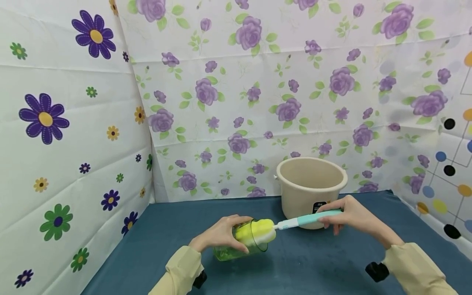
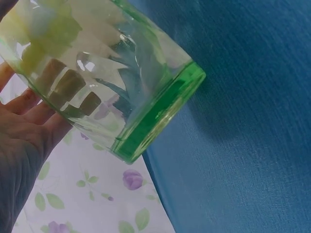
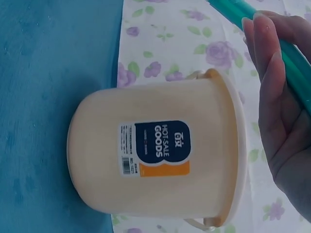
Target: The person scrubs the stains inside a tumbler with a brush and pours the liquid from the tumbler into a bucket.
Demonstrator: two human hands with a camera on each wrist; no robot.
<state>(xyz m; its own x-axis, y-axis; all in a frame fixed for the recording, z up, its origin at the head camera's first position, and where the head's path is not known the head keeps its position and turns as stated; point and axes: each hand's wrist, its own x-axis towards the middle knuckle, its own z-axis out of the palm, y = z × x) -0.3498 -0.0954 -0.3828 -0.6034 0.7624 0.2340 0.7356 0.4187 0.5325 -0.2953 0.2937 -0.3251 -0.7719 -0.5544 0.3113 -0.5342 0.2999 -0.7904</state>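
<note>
Left hand (image 1: 225,233) was curled round a green-tinted glass (image 2: 112,73), tipped over the desk (image 1: 177,233) | right hand (image 1: 348,213) gripped a turquoise-handled brush (image 1: 306,220), its yellow sponge head (image 1: 264,227) partly inside the glass | beige bucket (image 1: 302,200) stood near the desk's back edge

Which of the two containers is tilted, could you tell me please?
The green-tinted glass, held tilted in the left hand with the yellow sponge partly inside; the beige bucket instead stands upright on the blue surface.
</note>
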